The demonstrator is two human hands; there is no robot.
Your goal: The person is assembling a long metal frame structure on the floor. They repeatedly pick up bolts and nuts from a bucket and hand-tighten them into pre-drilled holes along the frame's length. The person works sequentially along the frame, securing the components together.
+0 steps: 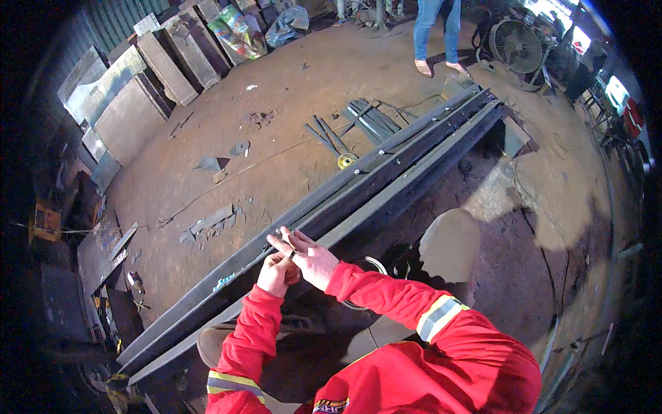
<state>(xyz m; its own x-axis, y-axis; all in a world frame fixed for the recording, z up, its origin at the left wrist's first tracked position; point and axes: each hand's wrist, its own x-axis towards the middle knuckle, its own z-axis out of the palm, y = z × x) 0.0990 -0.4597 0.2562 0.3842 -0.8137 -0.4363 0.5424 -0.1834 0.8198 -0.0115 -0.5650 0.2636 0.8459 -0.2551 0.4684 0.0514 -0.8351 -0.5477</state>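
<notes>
Long dark steel angle bars [386, 190] run side by side diagonally from lower left to upper right, with several shiny bolts [381, 152] spaced along them. Over the near-left stretch of the bars, my two hands meet. My left hand [274, 276] is closed, its fingers curled and pressed together; what they hold, if anything, is too small to make out. Touching it, my right hand [316, 265] has its fingers stretched out and apart across the bar's upper edge, a dark ring on one finger. Red sleeves with reflective bands cover both arms.
Beyond the bars lie a yellow disc [347, 161], loose dark metal strips [372, 121] and scrap pieces [214, 222]. Metal plates [131, 121] lean along the far-left wall. A person in jeans [437, 31] stands at the far end, near a large fan [516, 46]. A cable [527, 221] crosses the floor.
</notes>
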